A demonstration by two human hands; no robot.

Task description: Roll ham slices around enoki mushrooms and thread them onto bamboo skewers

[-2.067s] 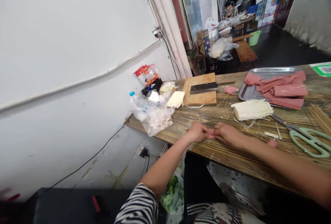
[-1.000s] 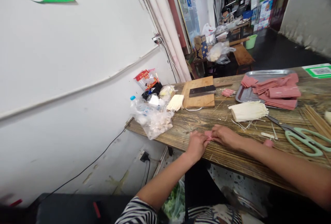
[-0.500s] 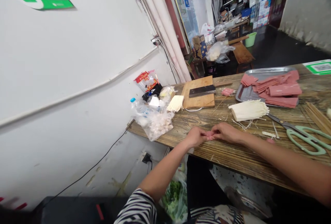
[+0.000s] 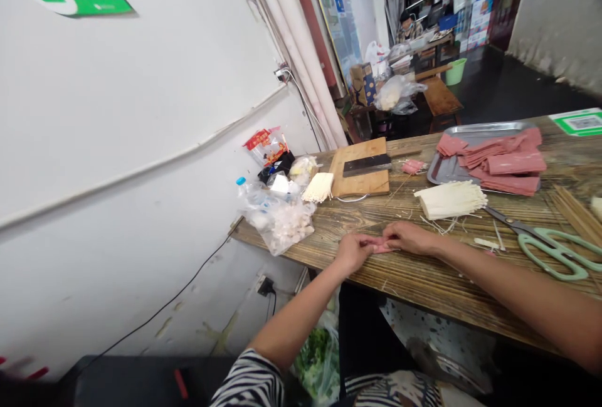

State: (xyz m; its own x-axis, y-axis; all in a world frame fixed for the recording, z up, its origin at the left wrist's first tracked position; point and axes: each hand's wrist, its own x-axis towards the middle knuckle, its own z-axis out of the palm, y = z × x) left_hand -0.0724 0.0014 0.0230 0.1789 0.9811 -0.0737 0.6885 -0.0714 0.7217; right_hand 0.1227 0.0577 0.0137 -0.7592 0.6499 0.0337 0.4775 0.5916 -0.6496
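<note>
Both my hands pinch a pink slice of meat (image 4: 380, 246) close to the table's front edge. My left hand (image 4: 353, 251) grips its left end and my right hand (image 4: 405, 237) its right; the fingers hide most of it. Beyond my right hand lies a bundle of enoki mushrooms (image 4: 450, 199) with loose strands around it. Green-handled scissors (image 4: 555, 244) rest to the right, blades toward the mushrooms. A metal tray (image 4: 435, 172) at the back right holds stacked pink meat slices (image 4: 510, 159). A pink roll on skewers (image 4: 414, 167) sits left of the tray.
At the back, a cleaver (image 4: 367, 165) lies on a wooden cutting board (image 4: 338, 175). Plastic bags (image 4: 282, 219) and a second enoki bundle (image 4: 318, 187) crowd the left end by the wall. Bamboo skewers (image 4: 578, 216) lie far right. A person (image 4: 409, 27) sits in the background.
My fingers have shifted slightly on the pink slice, and more of it shows below my right hand. The view has moved a little; the other things stay put.
</note>
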